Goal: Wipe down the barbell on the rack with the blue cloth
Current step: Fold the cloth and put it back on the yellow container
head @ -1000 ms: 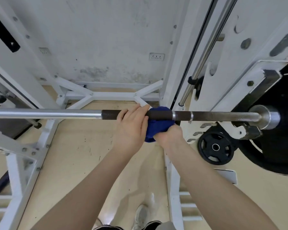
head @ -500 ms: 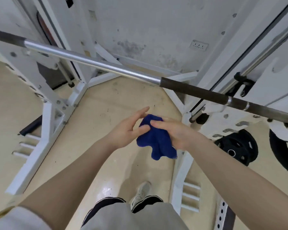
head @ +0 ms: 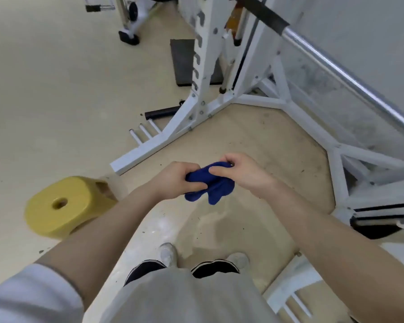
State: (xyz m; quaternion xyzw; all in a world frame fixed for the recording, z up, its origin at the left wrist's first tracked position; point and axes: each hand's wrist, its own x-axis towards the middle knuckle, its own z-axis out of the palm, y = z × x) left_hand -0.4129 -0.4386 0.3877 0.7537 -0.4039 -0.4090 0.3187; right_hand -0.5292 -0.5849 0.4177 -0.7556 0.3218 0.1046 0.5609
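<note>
The crumpled blue cloth (head: 208, 185) sits bunched between both hands, held in front of the waist and well clear of the long steel barbell (head: 350, 75), which runs diagonally across the upper right on the white metal rack (head: 210, 89). The left hand (head: 175, 180) clenches one side, fingers curled under the fabric; the right hand (head: 240, 171) pinches the top edge. Both bare forearms reach forward, elbows bent. A yellow weight plate (head: 63, 206) lies on the beige floor (head: 56, 89), lower left.
</note>
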